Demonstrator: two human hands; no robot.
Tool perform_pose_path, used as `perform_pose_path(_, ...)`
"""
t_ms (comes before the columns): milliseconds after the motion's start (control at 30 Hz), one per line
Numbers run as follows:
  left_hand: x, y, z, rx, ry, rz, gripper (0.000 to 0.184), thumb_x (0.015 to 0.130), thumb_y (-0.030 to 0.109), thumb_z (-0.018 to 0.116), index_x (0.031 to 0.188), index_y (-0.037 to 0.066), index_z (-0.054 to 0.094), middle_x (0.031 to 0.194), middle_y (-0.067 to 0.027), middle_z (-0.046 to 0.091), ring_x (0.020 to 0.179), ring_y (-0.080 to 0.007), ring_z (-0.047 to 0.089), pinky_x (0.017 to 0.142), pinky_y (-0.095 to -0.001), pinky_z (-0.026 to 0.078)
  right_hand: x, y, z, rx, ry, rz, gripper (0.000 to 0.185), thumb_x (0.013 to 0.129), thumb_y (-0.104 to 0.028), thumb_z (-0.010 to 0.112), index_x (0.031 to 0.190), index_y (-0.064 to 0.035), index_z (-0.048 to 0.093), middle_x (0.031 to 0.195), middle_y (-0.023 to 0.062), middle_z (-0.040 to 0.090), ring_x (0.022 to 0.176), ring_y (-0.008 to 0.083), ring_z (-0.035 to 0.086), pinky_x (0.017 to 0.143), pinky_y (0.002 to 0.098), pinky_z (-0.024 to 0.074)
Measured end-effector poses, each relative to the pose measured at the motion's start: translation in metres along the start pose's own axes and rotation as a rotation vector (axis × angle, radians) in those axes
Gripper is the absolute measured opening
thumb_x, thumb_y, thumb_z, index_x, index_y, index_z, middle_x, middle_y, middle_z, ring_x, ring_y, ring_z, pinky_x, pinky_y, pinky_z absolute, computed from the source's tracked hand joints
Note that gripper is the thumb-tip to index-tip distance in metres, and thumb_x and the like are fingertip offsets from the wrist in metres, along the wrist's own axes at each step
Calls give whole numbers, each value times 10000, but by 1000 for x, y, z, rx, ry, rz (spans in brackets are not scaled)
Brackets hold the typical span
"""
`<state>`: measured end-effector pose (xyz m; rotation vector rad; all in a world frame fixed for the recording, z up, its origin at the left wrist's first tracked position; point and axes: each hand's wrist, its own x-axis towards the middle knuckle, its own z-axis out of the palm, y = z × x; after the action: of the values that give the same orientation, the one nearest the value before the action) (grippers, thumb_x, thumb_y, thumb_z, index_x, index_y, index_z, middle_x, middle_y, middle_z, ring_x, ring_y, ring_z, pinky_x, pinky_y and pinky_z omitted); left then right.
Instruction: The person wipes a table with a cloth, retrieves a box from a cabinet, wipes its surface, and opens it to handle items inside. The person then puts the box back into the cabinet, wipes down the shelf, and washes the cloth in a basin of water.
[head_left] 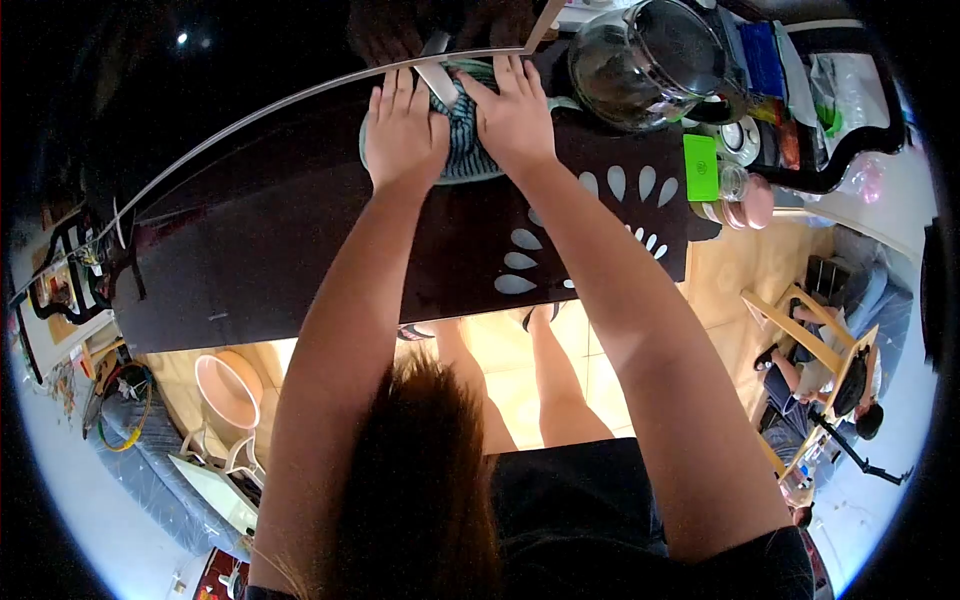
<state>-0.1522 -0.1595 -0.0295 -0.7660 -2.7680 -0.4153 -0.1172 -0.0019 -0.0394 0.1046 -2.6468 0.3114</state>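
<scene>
A green-and-dark striped cloth [466,150] lies on the dark cabinet top, at the foot of a large glossy black screen [250,90]. My left hand [405,135] rests flat on the cloth's left part, fingers stretched toward the screen. On its right part my right hand [515,120] is pressed flat too, with its thumb apart from the fingers. Between the two hands a silver, flat stand leg [437,82] comes down from the screen's lower edge onto the cloth. The palms cover much of the cloth.
Right of my hands stand a glass pitcher [650,65], a bright green box [701,168] and small jars [735,185]. White petal shapes mark the dark cabinet top [300,260]. A peach basin [228,390] is on the floor; another person [815,380] is at far right.
</scene>
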Motion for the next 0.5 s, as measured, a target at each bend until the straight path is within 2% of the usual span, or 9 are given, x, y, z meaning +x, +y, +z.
perform_pose_path(67,-18,20,-8,42,-65,-43,600,901,215,423,1459,6,350,1550,-201,292,1459,-327,244,1191,-466,200,-10,-8,-11,42,-45,63,434,900,-121,501,1315,-210,594,1462,248,385,1374,401,370,1145,514,272)
perform_pose_path(167,-53,51,-17,-15,-66,-100,628,901,189,428,1488,10,294,1570,-189,253,1466,-332,227,1190,-467,196,-33,-19,-22,59,-73,120,482,896,-99,490,1371,-173,532,1523,211,323,1402,385,333,1152,505,261)
perform_pose_path(367,-110,69,-38,-97,-165,-102,647,906,183,414,1510,19,250,1588,-181,208,1476,-330,199,1194,-466,187,-101,-44,-66,33,-174,114,514,876,-68,504,1389,-103,500,1519,252,307,1421,396,300,1148,513,266)
perform_pose_path(467,-129,67,-49,-94,-168,-161,663,910,205,455,1511,12,250,1591,-201,190,1474,-346,196,1191,-481,177,-119,-58,-82,8,-237,195,609,849,-40,519,1447,-48,403,1539,273,240,1427,443,255,1149,539,250)
perform_pose_path(500,-134,66,-53,-98,-155,-223,667,911,208,463,1509,2,249,1593,-205,180,1476,-353,185,1191,-485,171,-121,-64,-87,74,-250,280,632,844,-40,521,1453,3,362,1546,280,207,1429,461,232,1149,549,245)
